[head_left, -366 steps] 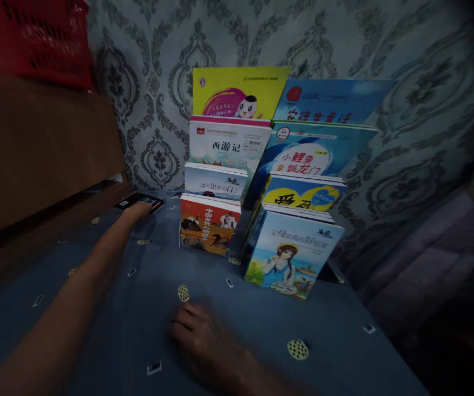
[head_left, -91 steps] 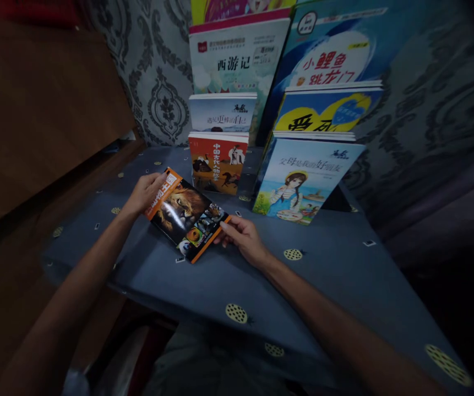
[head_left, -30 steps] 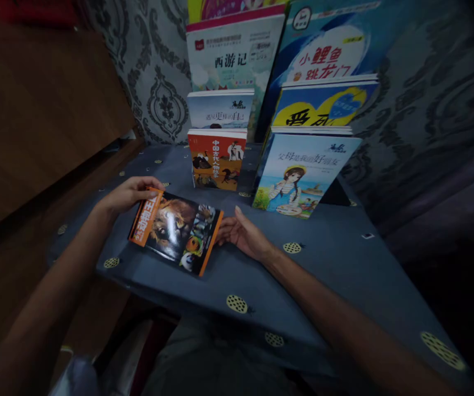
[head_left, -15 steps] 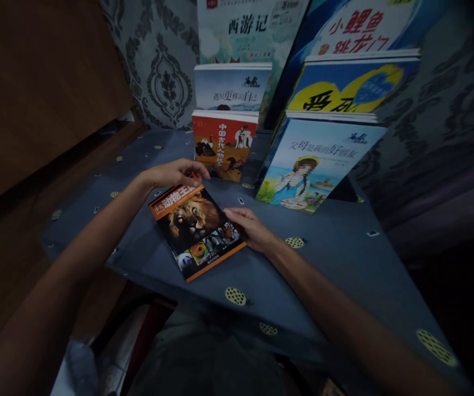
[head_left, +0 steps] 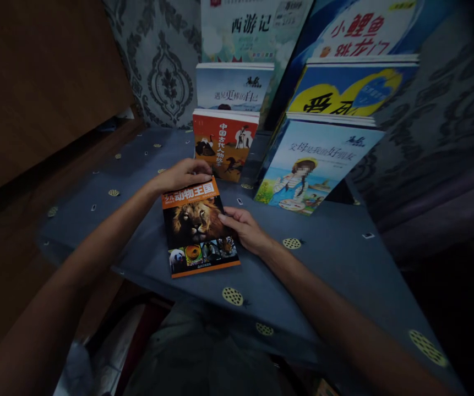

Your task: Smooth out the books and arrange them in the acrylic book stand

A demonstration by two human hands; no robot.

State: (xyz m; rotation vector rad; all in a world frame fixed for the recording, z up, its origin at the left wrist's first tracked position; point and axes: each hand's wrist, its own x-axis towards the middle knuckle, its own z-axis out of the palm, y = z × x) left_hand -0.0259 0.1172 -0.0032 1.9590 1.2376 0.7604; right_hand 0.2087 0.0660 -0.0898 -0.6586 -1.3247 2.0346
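A lion-cover book (head_left: 197, 225) with an orange title band lies on the blue cloth-covered table (head_left: 336, 258), its top edge pointing away from me. My left hand (head_left: 183, 173) grips the book's top edge with curled fingers. My right hand (head_left: 243, 226) holds the book's right edge, thumb on the cover. Just beyond the book stands a tiered display rack of books, with an orange-red book (head_left: 223, 144) in the front left slot and a light blue book showing a girl (head_left: 311, 165) in the front right slot.
More books fill the rack's upper tiers: a pale blue one (head_left: 232, 93) and a yellow-and-blue one (head_left: 348, 91). Patterned wallpaper (head_left: 166, 66) stands behind. A wooden panel (head_left: 34, 88) rises at the left. The table's near edge (head_left: 220, 308) drops off toward my lap.
Over the last second both hands turned the lion book clockwise on the table until its title faces me squarely. Earlier my left hand fetched it from the far left of the table.
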